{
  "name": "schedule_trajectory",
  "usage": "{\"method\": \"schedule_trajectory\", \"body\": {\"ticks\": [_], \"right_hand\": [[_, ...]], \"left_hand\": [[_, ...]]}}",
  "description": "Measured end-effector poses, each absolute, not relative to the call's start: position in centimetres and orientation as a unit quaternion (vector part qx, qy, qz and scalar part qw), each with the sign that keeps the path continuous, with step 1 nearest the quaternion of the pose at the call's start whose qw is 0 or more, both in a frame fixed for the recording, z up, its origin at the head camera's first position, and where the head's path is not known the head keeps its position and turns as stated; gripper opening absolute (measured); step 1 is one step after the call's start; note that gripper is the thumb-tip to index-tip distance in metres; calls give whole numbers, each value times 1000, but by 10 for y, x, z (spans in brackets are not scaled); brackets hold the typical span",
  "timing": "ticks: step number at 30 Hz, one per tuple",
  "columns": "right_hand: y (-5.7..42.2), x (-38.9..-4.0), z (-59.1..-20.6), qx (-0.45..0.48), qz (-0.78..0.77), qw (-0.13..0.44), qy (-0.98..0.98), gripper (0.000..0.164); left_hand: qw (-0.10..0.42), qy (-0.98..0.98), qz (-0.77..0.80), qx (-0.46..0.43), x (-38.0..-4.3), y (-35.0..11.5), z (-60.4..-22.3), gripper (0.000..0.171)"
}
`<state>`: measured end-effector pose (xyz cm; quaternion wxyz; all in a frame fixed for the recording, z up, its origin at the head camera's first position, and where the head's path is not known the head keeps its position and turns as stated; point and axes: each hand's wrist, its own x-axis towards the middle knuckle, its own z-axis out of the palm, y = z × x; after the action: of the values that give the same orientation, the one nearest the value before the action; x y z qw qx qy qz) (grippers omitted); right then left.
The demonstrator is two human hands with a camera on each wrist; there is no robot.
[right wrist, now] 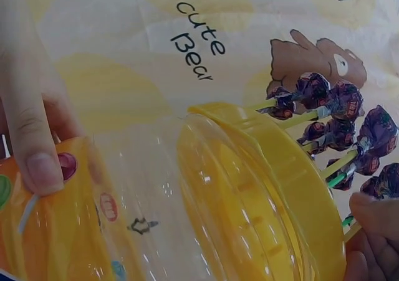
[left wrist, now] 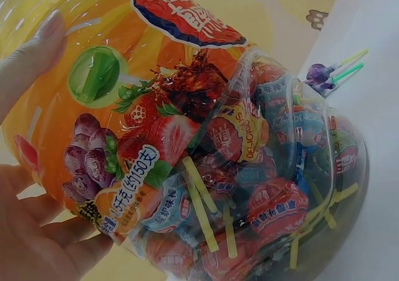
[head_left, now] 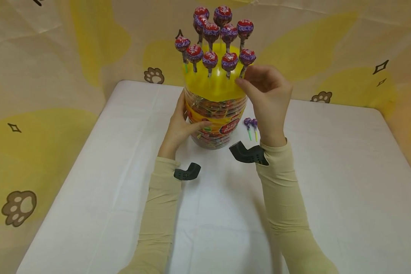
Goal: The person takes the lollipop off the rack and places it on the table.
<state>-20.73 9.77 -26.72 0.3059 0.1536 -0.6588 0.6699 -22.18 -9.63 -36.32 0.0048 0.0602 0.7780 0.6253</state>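
A clear plastic candy jar (head_left: 210, 127) full of wrapped lollipops stands upright on the table, with a yellow lid (head_left: 209, 89) on top. Several lollipops in red and purple wrappers stick up from the lid, heads upward. My left hand (head_left: 179, 127) grips the jar's left side, thumb across its printed label (left wrist: 149, 116). At the lid's right front edge, my right hand (head_left: 270, 97) pinches the stick of a lollipop (head_left: 247, 57) between thumb and fingers. The right wrist view shows that thumb (right wrist: 374, 215) at the stick; where the stick's lower end sits is hidden.
Two loose lollipops (head_left: 251, 123) with purple wrappers lie on the white tabletop (head_left: 140, 125), right of the jar; their sticks are green and yellow. A patterned cloth backdrop (head_left: 308, 49) rises behind the table. Each wrist carries a black camera mount (head_left: 188, 172).
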Motion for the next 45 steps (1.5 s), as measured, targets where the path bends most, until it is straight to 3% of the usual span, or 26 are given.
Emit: {"method": "schedule_trajectory", "body": {"ticks": [24,45], "right_hand": [[99,-208,-261,144,672,316,-654,13],[121,-205,-273,157,750,271,-583,12]], "left_hand": [[10,781,622,57,-219,-95,-362,105],[-1,776,627,74,-220,-95,-362,103]]}}
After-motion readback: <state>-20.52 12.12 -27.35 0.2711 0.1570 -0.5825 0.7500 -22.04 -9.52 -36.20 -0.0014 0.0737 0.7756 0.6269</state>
